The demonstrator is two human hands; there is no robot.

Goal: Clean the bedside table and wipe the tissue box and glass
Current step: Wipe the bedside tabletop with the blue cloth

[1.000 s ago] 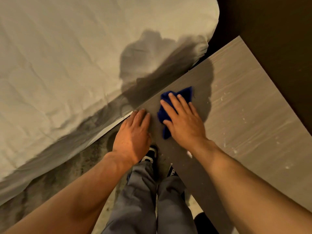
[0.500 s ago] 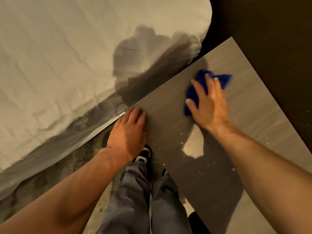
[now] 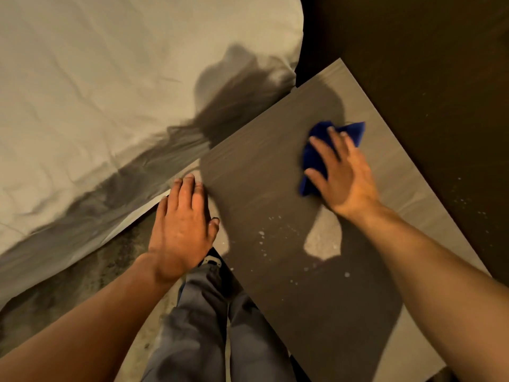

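The grey wood-grain bedside table (image 3: 264, 172) fills the right half of the head view, with pale specks and droplets scattered on it near the front. My right hand (image 3: 344, 177) lies flat with spread fingers on a dark blue cloth (image 3: 316, 155), pressing it onto the tabletop towards the far side. My left hand (image 3: 184, 224) rests flat, fingers together, at the table's near left corner and holds nothing. No tissue box or glass is in view.
A bed with a wrinkled white sheet (image 3: 96, 106) runs along the table's left edge. A dark brown wall (image 3: 440, 78) borders the table at the back right. My legs in grey trousers (image 3: 209, 326) stand on speckled floor below.
My right hand slid the blue cloth from the table's near left part out to the far right, then drew back slightly. My left hand stayed at the corner.
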